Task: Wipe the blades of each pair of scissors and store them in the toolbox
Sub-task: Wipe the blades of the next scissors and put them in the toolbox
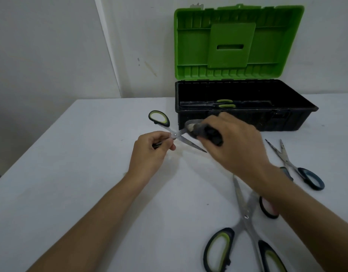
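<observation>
- The toolbox (245, 114) stands open at the far side of the white table (90, 173); its green lid (238, 42) is tilted back, and its black plastic tray holds one pair of scissors with green handles (218, 104).
- The left hand (151, 152) is closed narrowly near the pivot of the open scissors (177, 134), holding them just above the table with the blades spread.
- The right hand (234, 140) is closed around a dark grey cloth (202, 130), which is pressed on one metal blade.
- On the table near the right forearm lie three more pairs: large green-handled scissors (245, 218), a pink-handled pair (267, 208) half hidden, and blue-handled scissors (294, 165).
</observation>
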A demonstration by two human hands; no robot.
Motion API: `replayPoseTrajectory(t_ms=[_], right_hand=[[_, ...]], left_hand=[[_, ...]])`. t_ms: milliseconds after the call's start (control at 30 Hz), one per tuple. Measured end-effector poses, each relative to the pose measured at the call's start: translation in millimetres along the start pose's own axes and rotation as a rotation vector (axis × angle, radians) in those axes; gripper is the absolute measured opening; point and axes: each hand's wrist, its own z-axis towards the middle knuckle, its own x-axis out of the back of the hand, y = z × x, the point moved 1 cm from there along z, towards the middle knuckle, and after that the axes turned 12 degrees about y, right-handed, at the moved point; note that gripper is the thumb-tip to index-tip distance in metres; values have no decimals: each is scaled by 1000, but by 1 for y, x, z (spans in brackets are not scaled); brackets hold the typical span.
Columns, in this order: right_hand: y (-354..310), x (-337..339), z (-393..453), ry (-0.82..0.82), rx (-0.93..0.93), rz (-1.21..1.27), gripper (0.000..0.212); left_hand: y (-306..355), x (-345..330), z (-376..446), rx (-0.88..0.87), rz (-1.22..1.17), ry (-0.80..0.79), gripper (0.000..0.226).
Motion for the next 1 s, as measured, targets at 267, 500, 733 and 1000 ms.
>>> replayPoseTrajectory(t_ms=[267,500,733,1000], right_hand=[[14,-17,-15,-202,132,-108,27],[-11,-11,2,-100,158,-49,23],[23,-8,-15,-197,58,-72,21],[-4,-16,11,25,52,-19,20]], left_hand=[[0,11,7,8,-7,75,17],[7,5,6,-52,-6,23,12],[0,17,18,27,-41,71,16],[6,6,8,20,-48,-31,12]])
